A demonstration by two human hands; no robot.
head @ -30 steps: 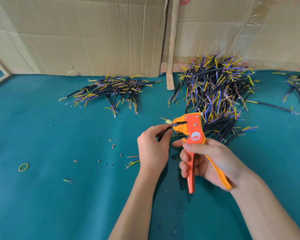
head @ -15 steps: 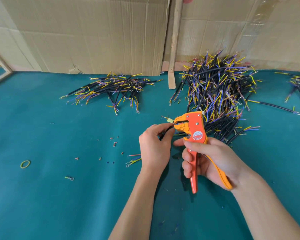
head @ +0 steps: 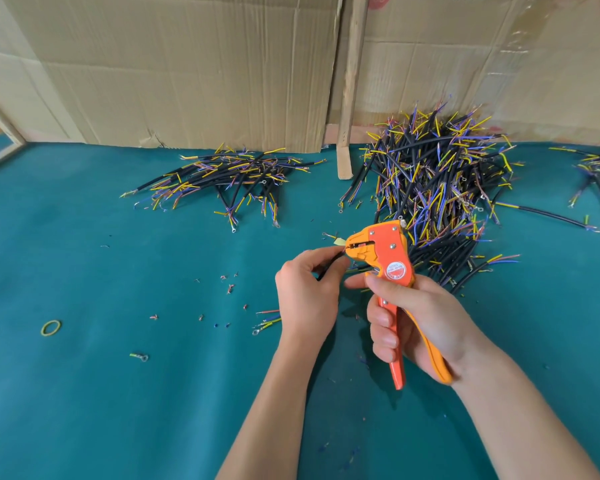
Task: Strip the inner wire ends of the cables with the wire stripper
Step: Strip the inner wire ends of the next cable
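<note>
With the short black cable (head: 329, 264) pinched in the left hand (head: 307, 299) and its end fed into the orange wire stripper (head: 388, 268) gripped by the right hand (head: 420, 317), strands could be cut by shallow or skewed seating.

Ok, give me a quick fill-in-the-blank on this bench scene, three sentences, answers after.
1. The right hand grips the orange ____ by its handles.
2. The left hand pinches a black cable and feeds its end into the tool's ____.
3. A yellow rubber band lies on the ____ cloth.

Missing words: wire stripper; jaws; teal
</note>
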